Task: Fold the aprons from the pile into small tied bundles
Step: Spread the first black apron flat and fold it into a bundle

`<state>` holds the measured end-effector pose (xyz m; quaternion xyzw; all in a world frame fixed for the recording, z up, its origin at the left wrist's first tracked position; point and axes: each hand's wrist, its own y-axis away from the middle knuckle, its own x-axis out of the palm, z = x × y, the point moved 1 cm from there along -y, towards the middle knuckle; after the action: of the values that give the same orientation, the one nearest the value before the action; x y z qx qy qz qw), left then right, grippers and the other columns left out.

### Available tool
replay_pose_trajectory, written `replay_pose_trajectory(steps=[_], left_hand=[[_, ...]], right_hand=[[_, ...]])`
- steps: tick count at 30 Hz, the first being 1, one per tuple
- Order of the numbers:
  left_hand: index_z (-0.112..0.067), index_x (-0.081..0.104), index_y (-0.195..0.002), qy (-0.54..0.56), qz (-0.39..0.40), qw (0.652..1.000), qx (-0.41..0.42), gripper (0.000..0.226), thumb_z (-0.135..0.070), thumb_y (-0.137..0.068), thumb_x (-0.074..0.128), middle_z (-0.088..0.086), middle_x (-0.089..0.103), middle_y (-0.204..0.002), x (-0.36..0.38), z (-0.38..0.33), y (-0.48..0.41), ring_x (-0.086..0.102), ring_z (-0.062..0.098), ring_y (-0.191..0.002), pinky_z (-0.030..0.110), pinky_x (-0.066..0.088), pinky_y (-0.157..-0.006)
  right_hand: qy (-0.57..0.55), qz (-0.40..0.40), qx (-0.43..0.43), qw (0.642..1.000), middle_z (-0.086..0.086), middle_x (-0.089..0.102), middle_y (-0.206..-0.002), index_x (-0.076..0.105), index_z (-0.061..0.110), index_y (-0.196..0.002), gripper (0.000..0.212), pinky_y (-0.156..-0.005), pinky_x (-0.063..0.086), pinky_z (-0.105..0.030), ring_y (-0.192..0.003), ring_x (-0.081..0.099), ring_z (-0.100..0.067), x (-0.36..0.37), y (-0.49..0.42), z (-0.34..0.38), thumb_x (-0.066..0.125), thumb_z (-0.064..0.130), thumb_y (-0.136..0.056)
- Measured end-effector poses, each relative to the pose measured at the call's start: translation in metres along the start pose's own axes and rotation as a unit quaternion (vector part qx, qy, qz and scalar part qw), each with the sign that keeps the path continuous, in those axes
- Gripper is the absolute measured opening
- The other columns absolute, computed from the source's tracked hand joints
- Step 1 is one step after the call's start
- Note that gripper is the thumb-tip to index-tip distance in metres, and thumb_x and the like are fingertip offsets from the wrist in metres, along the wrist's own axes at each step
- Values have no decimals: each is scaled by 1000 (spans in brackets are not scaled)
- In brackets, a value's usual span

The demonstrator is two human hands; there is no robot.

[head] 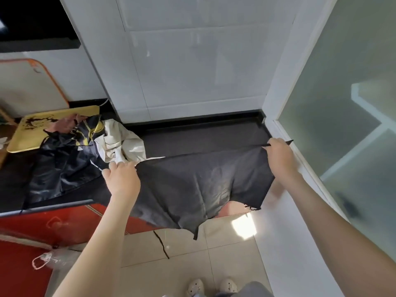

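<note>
Apron point(192, 183) pinched taut along far edge, left fingers point(125, 166) and right fingers point(274, 144) curled closed on it, spreading it flat for folding.

The one camera sat on my head, wide-angled, and looked forward and steeply down at the dark counter point(203, 136) with the white tiled wall point(192, 71) straight ahead. It was near enough that my left hand point(122, 179) and right hand point(278, 159), gripping the grey apron point(192, 185), filled the middle. My forearms ran in from the lower edge, where my shoes point(229, 285) showed.
</note>
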<state>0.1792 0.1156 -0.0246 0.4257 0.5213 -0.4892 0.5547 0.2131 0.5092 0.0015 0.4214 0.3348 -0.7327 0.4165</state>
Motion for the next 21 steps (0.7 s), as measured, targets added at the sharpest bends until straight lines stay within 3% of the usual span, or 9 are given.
replay_pose_trajectory(steps=[2, 4, 7, 9, 11, 14, 17, 19, 21], left_hand=[[-19, 53, -123, -9, 23, 999, -25, 31, -21, -92, 51, 7, 56, -120, -12, -5, 1, 40, 28, -117, 39, 29, -89], [-19, 48, -126, 42, 21, 999, 9, 46, -39, -87, 59, 5, 50, -130, -27, -25, 3, 38, 28, -125, 42, 29, -96], [-26, 27, -146, 163, 21, 976, 143, 82, -56, -79, 64, 1, 27, -153, -52, -82, 12, 22, 21, -142, 47, 19, -110], [-28, 19, -150, 223, 15, 950, 219, 89, -52, -79, 66, -4, 20, -157, -68, -125, 21, 18, 16, -144, 45, 13, -114], [-23, 30, -145, 300, 22, 919, 254, 73, -40, -84, 65, -1, 41, -146, -76, -158, 24, 38, 19, -134, 40, 29, -107], [-10, 52, -118, 430, 53, 879, 199, 24, -17, -94, 49, 7, 65, -103, -81, -178, 16, 62, 26, -94, 33, 46, -73], [-11, 60, -107, 391, 27, 895, 212, 18, -14, -97, 45, 6, 64, -95, -83, -180, 9, 59, 24, -84, 32, 43, -66], [-14, 62, -109, 414, 17, 885, 211, 19, -14, -97, 47, 4, 65, -97, -82, -179, 6, 59, 22, -87, 30, 44, -69], [-18, 64, -106, 456, 17, 871, 182, 22, -9, -96, 46, 0, 66, -95, -82, -174, 5, 58, 19, -86, 27, 43, -69]], right_hand=[[6, -1, -56, 998, -18, 53, -101, 55, -1, -94, 16, -68, 34, -34, -88, 52, -35, -5, -4, 17, 43, 8, -98], [12, 1, -128, 992, -18, 54, -103, 57, -1, -100, 17, -71, 38, -36, -93, 52, -35, -7, -5, 37, 43, 9, -97], [17, 14, -202, 979, -14, 54, -105, 56, 1, -103, 17, -75, 41, -41, -98, 50, -31, -8, -3, 72, 41, 7, -97], [34, 31, -245, 969, -12, 53, -108, 56, 2, -106, 19, -76, 41, -41, -103, 48, -29, -7, 1, 96, 41, 7, -96], [44, 40, -295, 954, -11, 54, -109, 56, 3, -108, 19, -75, 43, -38, -103, 49, -27, -7, 5, 114, 42, 7, -94], [-25, 47, -330, 942, -5, 53, -107, 54, 5, -111, 21, -73, 45, -32, -95, 51, -19, -8, 6, 118, 45, 2, -93], [-199, 64, -236, 949, 4, 43, -115, 39, 11, -134, 50, -77, 42, -17, -93, 51, -12, -11, -2, 105, 59, 4, -89], [-249, 108, -169, 947, 5, 45, -116, 33, 17, -139, 65, -82, 38, -12, -96, 52, -8, -6, -12, 91, 69, 12, -85], [-200, 169, -148, 954, 4, 52, -116, 46, 20, -129, 50, -84, 40, -18, -100, 55, -11, 4, -19, 75, 70, 15, -86]])
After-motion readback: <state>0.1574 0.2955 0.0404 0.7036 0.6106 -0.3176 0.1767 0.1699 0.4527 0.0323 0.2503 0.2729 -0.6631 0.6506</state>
